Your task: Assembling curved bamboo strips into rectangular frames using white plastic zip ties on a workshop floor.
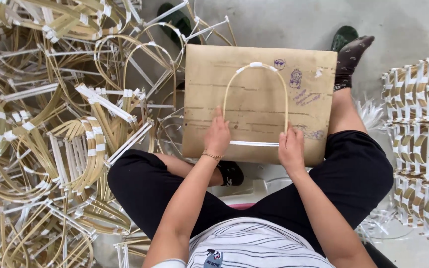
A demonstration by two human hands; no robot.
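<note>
Both hands [254, 141] pin arch [255, 94] (apex pointing away)

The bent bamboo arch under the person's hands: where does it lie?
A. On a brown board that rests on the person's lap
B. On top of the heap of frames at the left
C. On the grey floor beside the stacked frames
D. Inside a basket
A: the bamboo arch lies flat on the brown board, with the left hand and the right hand pressing its two ends near the white strip.
</note>
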